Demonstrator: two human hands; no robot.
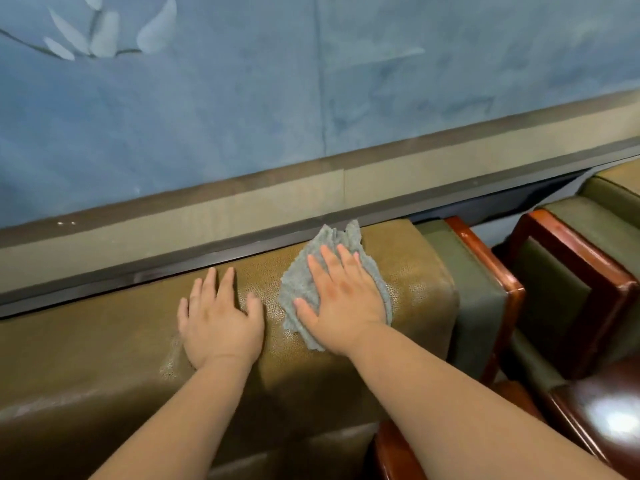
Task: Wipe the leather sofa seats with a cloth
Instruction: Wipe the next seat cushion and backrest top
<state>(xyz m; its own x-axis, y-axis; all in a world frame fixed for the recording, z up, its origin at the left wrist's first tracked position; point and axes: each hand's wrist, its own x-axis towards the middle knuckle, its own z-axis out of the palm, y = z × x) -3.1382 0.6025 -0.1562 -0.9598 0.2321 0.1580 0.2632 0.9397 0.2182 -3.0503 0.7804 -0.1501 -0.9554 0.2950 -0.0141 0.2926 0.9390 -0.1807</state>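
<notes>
While your right hand [341, 301] lies flat on the grey cloth [301, 289], its fingers are straight and spread, so the grip is released: it presses the cloth down and does not clench it. The cloth lies on the rounded top of the olive-brown leather sofa back [415, 271], directly under your palm. Bunched folds of the cloth project beyond your fingertips toward the wall, and a strip shows on the thumb side, running down past your wrist.

Your left hand [220, 323] rests flat on the same leather surface, just beside the cloth on its left, apart from it. Its fingers are also straight and spread; this grip is released and carries nothing.

Pale wet-looking patches show on the leather between the hands, to the right of the cloth and beside your left wrist.

A dark trim rail [173, 268] runs along the far edge of the sofa back, below a blue wall panel [242, 81]. A red-brown wooden armrest [498, 271] stands to the right of the sofa back, with a second wood-framed seat [588, 258] beyond it.
</notes>
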